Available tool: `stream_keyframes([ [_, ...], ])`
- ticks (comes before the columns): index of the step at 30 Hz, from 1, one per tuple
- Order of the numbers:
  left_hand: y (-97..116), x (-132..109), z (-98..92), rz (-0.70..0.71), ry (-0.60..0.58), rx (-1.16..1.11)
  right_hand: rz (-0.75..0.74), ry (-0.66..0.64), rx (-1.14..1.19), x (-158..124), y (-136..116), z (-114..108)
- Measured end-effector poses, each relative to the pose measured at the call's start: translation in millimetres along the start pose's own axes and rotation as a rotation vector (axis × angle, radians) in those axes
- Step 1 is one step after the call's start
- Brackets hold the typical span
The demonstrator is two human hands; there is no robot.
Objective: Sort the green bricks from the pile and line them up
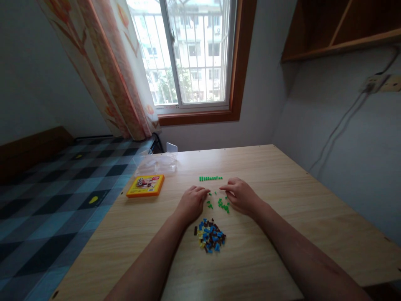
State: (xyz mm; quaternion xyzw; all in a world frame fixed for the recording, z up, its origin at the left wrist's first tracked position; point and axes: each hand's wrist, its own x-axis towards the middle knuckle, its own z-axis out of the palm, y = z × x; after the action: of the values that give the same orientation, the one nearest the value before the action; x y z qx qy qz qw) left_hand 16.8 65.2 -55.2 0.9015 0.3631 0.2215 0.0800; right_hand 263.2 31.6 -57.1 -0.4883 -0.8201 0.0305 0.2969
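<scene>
A row of green bricks [210, 178] lies across the wooden table, beyond both hands. Loose green pieces [223, 205] are scattered between my hands. My left hand [194, 202] rests palm down at the left of them, its fingertips close to a few small green pieces; whether it pinches one is too small to tell. On the right, my right hand [240, 195] has its index finger stretched out toward the left, just below the row's right end, with no piece visible in it. Nearer to me is a mixed pile of blue, brown and yellow bricks [211, 236].
A yellow-orange box [145, 186] lies at the table's left edge, with clear plastic packaging [156, 162] behind it. A bed with a checked cover [78, 200] adjoins the table on the left. The window [197, 58] and curtain are beyond the table.
</scene>
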Motion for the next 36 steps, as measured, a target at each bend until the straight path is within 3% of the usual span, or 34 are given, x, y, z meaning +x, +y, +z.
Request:
stream_keyframes([
  [6,0.3,-0.6,1.2,0.016,-0.015,0.003,-0.050,-0.097,0.130,-7.4,14.3,-18.2],
  [14,0.5,2.8,1.6,0.042,-0.071,0.089,0.000,-0.266,0.213,-9.2,3.2,-24.6],
  [23,10.2,-0.8,-3.5,0.075,-0.021,0.048,0.006,-0.298,0.183,-10.5,-5.6,-24.2],
  [28,22.3,-3.0,-3.3,0.186,-0.106,0.060,0.021,-0.293,0.181,-9.8,-4.3,-29.2],
  [36,29.9,-5.0,0.6,0.224,-0.173,0.122,0.012,-0.293,0.163,-10.2,-4.3,-29.6],
])
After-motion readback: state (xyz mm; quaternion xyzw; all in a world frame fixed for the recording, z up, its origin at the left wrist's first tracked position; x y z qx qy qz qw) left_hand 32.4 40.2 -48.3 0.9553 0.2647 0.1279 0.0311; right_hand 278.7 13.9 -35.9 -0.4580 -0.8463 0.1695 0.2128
